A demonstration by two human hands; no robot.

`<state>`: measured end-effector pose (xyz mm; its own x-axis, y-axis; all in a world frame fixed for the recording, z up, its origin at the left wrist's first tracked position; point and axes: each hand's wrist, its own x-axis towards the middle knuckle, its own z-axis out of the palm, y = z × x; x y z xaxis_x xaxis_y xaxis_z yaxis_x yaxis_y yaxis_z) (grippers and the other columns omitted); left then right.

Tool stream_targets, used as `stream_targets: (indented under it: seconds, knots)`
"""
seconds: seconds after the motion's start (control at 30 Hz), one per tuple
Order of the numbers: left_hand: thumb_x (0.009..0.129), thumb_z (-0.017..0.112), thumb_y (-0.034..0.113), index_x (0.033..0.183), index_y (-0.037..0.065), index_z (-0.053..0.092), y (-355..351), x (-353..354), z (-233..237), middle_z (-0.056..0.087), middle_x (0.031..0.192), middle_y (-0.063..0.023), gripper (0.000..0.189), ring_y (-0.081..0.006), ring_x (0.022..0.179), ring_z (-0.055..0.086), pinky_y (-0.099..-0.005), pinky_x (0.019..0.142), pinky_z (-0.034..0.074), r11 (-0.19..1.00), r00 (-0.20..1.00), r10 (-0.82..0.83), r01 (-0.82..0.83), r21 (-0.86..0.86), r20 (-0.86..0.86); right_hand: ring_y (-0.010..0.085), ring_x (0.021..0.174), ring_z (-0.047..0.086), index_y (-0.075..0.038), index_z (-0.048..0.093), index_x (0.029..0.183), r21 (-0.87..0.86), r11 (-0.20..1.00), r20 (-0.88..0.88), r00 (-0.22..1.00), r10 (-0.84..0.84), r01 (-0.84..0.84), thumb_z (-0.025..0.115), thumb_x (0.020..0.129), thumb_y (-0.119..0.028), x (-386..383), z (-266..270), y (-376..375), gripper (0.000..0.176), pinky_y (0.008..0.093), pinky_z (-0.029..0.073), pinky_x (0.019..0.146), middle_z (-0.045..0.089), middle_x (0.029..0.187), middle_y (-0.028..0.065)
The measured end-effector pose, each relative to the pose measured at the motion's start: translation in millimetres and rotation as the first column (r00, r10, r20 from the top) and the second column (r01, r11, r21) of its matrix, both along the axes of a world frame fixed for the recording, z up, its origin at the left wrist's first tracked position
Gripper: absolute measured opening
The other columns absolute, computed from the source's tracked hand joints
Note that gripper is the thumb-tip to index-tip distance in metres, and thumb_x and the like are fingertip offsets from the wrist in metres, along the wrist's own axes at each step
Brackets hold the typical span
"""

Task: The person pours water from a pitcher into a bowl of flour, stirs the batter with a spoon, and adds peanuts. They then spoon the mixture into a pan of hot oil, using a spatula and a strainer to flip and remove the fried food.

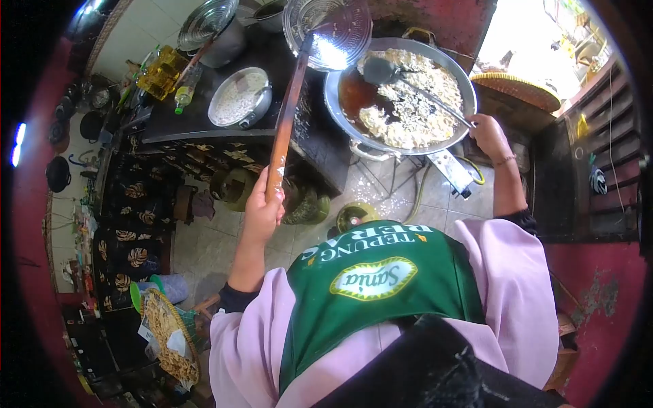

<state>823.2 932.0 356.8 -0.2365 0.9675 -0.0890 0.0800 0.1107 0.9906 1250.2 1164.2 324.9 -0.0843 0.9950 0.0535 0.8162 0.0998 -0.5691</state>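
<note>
My left hand [264, 211] is wrapped round the wooden handle [289, 122] of a large round metal strainer [333, 30], raised over the gap between the counter and the wok. In my right hand [491, 139] is the end of a long metal spatula [435, 100], its dark blade [379, 70] resting in the wok. The wide metal wok [331, 92] holds brown oil [355, 94] and many pale pieces of frying food [435, 78], gathered mostly at the top, right and bottom.
A pot of pale batter [238, 97] sits on the black counter [183, 121], near oil bottles [163, 71] and a lidded pot [224, 44]. Green gas cylinders [303, 204] stand below. A woven tray [517, 92] lies right of the wok; a basket of fried food [166, 333] is at lower left.
</note>
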Motion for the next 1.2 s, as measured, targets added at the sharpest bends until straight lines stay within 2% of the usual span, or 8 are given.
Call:
stream_targets:
  seconds: [0.23, 0.43, 0.63, 0.73, 0.83, 0.93, 1.07, 1.2]
  knots:
    - [0.084, 0.046, 0.001, 0.135, 0.004, 0.030, 4.9, 13.0, -20.5, 0.053, 0.084, -0.0051, 0.054, -0.0078, 0.056, 0.046, -0.0209, 0.051, 0.041, 0.998, 0.980, 0.047, -0.052, -0.023, -0.192, 0.0291, 0.084, 0.062, -0.010, 0.067, 0.098, -0.101, 0.988, 0.028, 0.992, 0.121, -0.118, 0.055, 0.072, -0.010, 2.5, -6.9, -41.4, 0.029, 0.0352, 0.047, 0.075, 0.064, 0.091, 0.0170]
    - [0.081, 0.049, 0.004, 0.133, -0.001, 0.031, 21.9, 19.6, -38.7, 0.055, 0.111, -0.0229, 0.055, -0.0310, 0.098, 0.056, -0.0346, 0.083, 0.043, 0.997, 0.782, 0.081, -0.056, 0.060, -0.618, 0.0297, 0.094, 0.060, -0.013, 0.064, 0.103, 0.011, 1.000, 0.052, 0.999, 0.004, -0.004, 0.054, 0.076, -0.011, 6.3, -11.9, -38.1, 0.029, 0.0361, 0.046, 0.081, 0.063, 0.098, 0.0152]
    - [0.081, 0.049, 0.006, 0.132, 0.000, 0.031, 35.8, 22.1, -51.4, 0.053, 0.113, -0.0256, 0.055, -0.0384, 0.101, 0.054, -0.0381, 0.086, 0.042, 0.998, 0.753, 0.052, -0.026, 0.049, -0.655, 0.0296, 0.094, 0.059, -0.016, 0.062, 0.106, 0.054, 0.997, 0.070, 0.995, -0.066, 0.062, 0.054, 0.079, -0.014, 7.5, 12.0, -51.6, 0.029, 0.0372, 0.046, 0.081, 0.063, 0.098, 0.0141]
    - [0.081, 0.048, 0.005, 0.133, 0.001, 0.030, 42.5, 16.3, -60.5, 0.058, 0.103, -0.0221, 0.056, -0.0324, 0.082, 0.061, -0.0359, 0.074, 0.047, 1.000, 0.740, 0.016, -0.006, 0.018, -0.672, 0.0296, 0.094, 0.059, -0.017, 0.063, 0.104, 0.111, 0.992, 0.156, 0.985, -0.072, 0.055, 0.052, 0.079, -0.013, 2.9, 0.9, -46.1, 0.028, 0.0374, 0.046, 0.081, 0.063, 0.098, 0.0135]
    - [0.081, 0.046, 0.004, 0.134, 0.004, 0.029, 43.9, 27.4, -33.2, 0.057, 0.086, -0.0128, 0.056, -0.0196, 0.058, 0.057, -0.0309, 0.052, 0.047, 0.972, 0.927, -0.070, -0.020, -0.236, -0.368, 0.0298, 0.092, 0.060, -0.018, 0.064, 0.103, 0.143, 0.987, 0.196, 0.975, -0.105, 0.077, 0.050, 0.079, -0.011, 1.3, -12.6, -38.9, 0.029, 0.0376, 0.047, 0.080, 0.063, 0.096, 0.0132]
    - [0.081, 0.044, 0.002, 0.133, 0.006, 0.030, 45.3, 37.4, -6.5, 0.049, 0.076, -0.0041, 0.054, -0.0076, 0.046, 0.045, -0.0241, 0.037, 0.039, 0.962, 0.954, -0.118, 0.040, -0.272, -0.277, 0.0297, 0.092, 0.060, -0.020, 0.063, 0.105, 0.155, 0.976, 0.207, 0.961, -0.182, 0.152, 0.051, 0.080, -0.013, 7.9, -10.6, -43.0, 0.029, 0.0381, 0.047, 0.079, 0.063, 0.097, 0.0127]
    - [0.079, 0.044, 0.000, 0.127, 0.007, 0.035, 51.9, 36.0, 13.0, 0.046, 0.076, -0.0032, 0.049, -0.0069, 0.047, 0.045, -0.0230, 0.036, 0.039, 0.925, 0.979, -0.169, 0.117, -0.362, -0.117, 0.0288, 0.092, 0.060, -0.023, 0.062, 0.108, 0.109, 0.972, 0.236, 0.945, -0.228, 0.207, 0.054, 0.080, -0.016, 34.9, 36.1, -77.1, 0.030, 0.0385, 0.047, 0.079, 0.063, 0.098, 0.0120]
    - [0.079, 0.045, -0.001, 0.120, 0.006, 0.040, 58.1, 29.7, 33.9, 0.045, 0.078, -0.0026, 0.042, -0.0049, 0.048, 0.043, -0.0207, 0.036, 0.038, 0.884, 0.978, -0.202, 0.202, -0.422, 0.045, 0.0282, 0.088, 0.061, -0.020, 0.065, 0.103, 0.131, 0.989, 0.183, 0.979, -0.094, 0.071, 0.057, 0.076, -0.013, 76.4, 54.8, -106.5, 0.029, 0.0364, 0.047, 0.076, 0.064, 0.096, 0.0115]
